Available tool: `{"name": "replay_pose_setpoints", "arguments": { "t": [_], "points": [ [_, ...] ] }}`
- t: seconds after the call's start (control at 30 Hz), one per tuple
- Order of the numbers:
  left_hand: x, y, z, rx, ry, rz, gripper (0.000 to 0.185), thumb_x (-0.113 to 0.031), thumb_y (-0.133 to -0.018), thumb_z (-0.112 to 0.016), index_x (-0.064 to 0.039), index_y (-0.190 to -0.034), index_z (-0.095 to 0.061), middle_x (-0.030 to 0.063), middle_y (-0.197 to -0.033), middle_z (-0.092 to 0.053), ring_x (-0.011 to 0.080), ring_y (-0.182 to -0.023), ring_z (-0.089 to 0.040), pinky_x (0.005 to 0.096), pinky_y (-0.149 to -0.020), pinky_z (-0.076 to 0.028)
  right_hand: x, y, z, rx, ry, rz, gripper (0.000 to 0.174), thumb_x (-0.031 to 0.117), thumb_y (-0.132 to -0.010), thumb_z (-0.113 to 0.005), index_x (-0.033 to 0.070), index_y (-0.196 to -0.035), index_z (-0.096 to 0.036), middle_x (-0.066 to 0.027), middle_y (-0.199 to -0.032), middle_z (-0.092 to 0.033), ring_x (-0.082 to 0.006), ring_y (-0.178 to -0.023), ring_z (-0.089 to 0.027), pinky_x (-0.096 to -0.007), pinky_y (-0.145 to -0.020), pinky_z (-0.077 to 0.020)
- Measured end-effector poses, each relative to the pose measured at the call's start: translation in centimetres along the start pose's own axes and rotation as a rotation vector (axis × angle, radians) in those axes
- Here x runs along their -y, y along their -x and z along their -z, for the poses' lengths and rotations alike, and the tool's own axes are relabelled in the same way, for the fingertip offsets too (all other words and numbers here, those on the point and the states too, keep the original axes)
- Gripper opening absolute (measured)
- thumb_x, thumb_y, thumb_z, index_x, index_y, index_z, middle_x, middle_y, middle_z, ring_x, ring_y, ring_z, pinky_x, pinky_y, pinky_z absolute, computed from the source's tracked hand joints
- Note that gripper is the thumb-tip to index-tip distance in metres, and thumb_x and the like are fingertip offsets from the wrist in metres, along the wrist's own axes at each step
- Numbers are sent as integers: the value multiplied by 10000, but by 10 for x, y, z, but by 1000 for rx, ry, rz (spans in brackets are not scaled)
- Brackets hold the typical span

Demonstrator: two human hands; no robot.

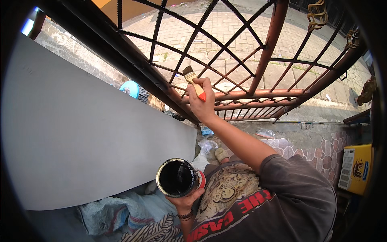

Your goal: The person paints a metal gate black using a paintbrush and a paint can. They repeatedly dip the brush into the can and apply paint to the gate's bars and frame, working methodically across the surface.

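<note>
My left hand grips a can of black paint from below, close to my body; its top is uncovered and paint smears the rim. In my right hand is a paintbrush with a pale wooden handle and a red end. Its dark bristles point up and away, near the lattice of a metal gate. Much of the lattice of ribbed bars looks black, while several lower bars and the lower pipe rail show reddish brown. Whether the bristles touch a bar I cannot tell.
A grey wall or panel fills the left side. Woven plastic sacks lie below it. Behind the gate runs brick paving. A yellow carton stands at right, and a person is partly visible beyond. Plastic bags lie near my foot.
</note>
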State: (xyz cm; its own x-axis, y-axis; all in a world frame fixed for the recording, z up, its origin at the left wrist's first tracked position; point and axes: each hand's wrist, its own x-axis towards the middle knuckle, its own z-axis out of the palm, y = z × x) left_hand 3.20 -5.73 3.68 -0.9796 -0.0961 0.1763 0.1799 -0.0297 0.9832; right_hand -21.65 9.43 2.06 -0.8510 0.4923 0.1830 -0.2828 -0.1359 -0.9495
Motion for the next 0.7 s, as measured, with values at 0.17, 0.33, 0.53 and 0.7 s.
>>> {"name": "replay_pose_setpoints", "arguments": {
  "t": [0.17,0.33,0.53,0.7],
  "points": [
    [-5,-3,-5,39,32,38,1029,-192,-622,-957,14,-1447,-377,157,-1273,-598,284,-1141,-630,441,-1014,-514,3,-4,-16,22,-515,-298,276,120,-981,-614,-1,-1170,-452,-157,-953,-660,-181,-817,-690,-291,-740,-582],
    [-4,-4,-3,43,-14,18,976,-199,-637,-953,19,-1420,-413,149,-1222,-623,284,-1105,-645,436,-991,-525,19,-9,-16,-159,-585,-478,329,110,-973,-593,-15,-1209,-401,-179,-1032,-617,-204,-859,-664,-319,-774,-587],
    [1,-3,2,65,-53,26,941,-207,-659,-945,25,-1408,-426,160,-1211,-626,286,-1099,-647,429,-974,-532,21,-26,-13,-169,-794,-539,336,108,-961,-597,-7,-1191,-381,-169,-1015,-594,-228,-879,-643,-355,-808,-589],
    [0,-5,0,91,-37,26,928,-197,-670,-937,25,-1411,-424,162,-1220,-624,282,-1106,-645,437,-979,-527,16,-23,-13,-167,-628,-483,331,102,-955,-603,7,-1208,-413,-152,-989,-622,-192,-845,-655,-316,-789,-572]
  ]
}}
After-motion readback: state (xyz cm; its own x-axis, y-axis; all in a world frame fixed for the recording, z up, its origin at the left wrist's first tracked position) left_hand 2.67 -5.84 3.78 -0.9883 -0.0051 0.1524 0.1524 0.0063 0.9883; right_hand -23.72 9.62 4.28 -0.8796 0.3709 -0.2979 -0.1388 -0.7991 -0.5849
